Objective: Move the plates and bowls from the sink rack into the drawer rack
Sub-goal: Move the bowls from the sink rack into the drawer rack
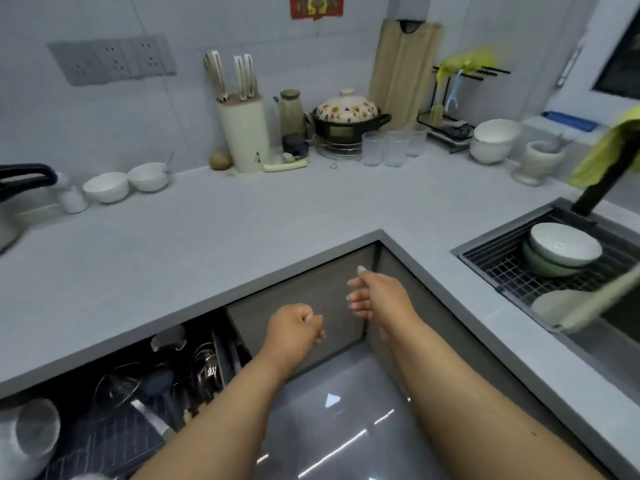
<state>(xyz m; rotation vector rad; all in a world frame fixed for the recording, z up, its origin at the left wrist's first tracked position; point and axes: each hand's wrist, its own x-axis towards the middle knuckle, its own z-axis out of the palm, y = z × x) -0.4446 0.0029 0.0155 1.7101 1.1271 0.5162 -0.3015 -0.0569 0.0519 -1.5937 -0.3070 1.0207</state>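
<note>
A wire sink rack (498, 268) lies in the sink at the right. On it stand two stacked bowls (561, 249), a white one on a pale green one, and a pale plate (568, 301) near the rack's front. The open drawer rack (114, 441) is at the lower left, holding white dishes (31, 431), a strainer and utensils. My left hand (294, 329) hovers in front of the grey cabinet corner with fingers curled and holding nothing. My right hand (377, 294) is just right of it, its fingers loosely curled and empty. Both hands are well away from the sink rack.
A black faucet (602, 181) with a yellow cloth rises behind the sink. On the grey counter (242, 230) stand a knife block (244, 133), a lidded pot, glasses, two small white bowls (124, 183) at the left, more bowls and a mortar at the right.
</note>
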